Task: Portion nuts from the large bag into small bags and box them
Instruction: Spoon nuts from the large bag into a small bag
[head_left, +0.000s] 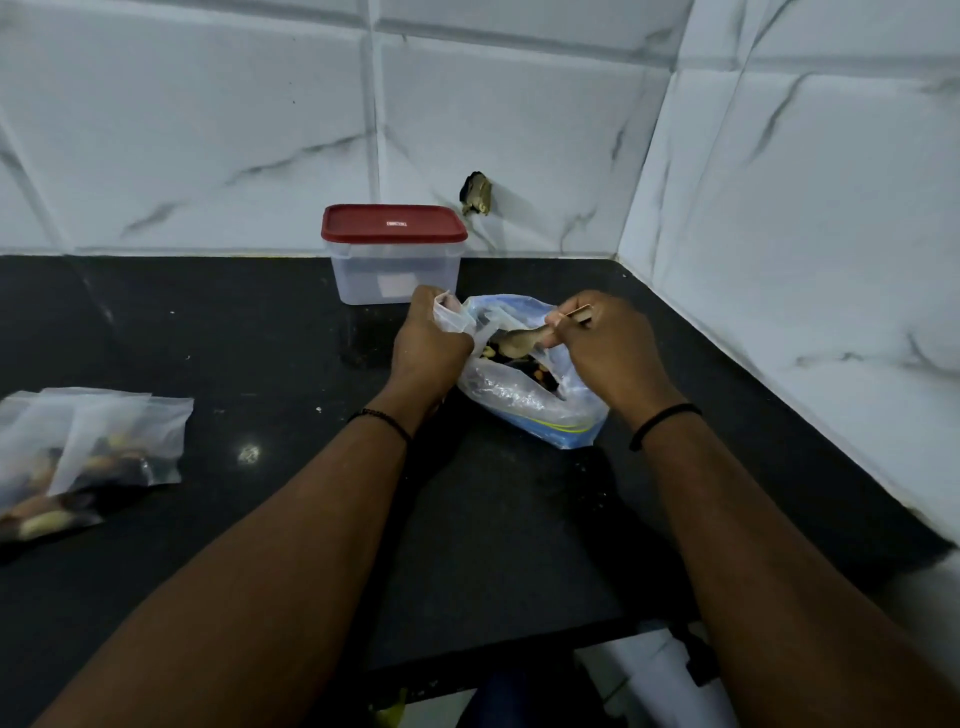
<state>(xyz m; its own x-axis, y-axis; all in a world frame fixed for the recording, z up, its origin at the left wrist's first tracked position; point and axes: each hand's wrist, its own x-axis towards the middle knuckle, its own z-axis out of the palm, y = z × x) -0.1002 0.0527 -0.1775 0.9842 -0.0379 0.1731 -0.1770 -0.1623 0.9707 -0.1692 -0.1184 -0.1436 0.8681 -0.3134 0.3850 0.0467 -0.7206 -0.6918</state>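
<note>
The large clear bag (524, 400) of mixed nuts lies on the black counter (260, 338), its mouth facing away from me. My left hand (428, 345) grips a small clear bag (452, 314) at the large bag's mouth. My right hand (605, 345) pinches a wooden spoon (524, 340) by its handle, the bowl just over the nuts inside the large bag. Behind them stands a clear plastic box (395, 270) with a red lid (394, 223) closed on it. Several filled small bags (98, 452) lie at the left.
White marble-look tiled walls close the counter at the back and on the right, meeting in a corner (618, 257). A dark hole (477, 193) sits in the back wall. The counter's front edge (519, 660) runs below my forearms.
</note>
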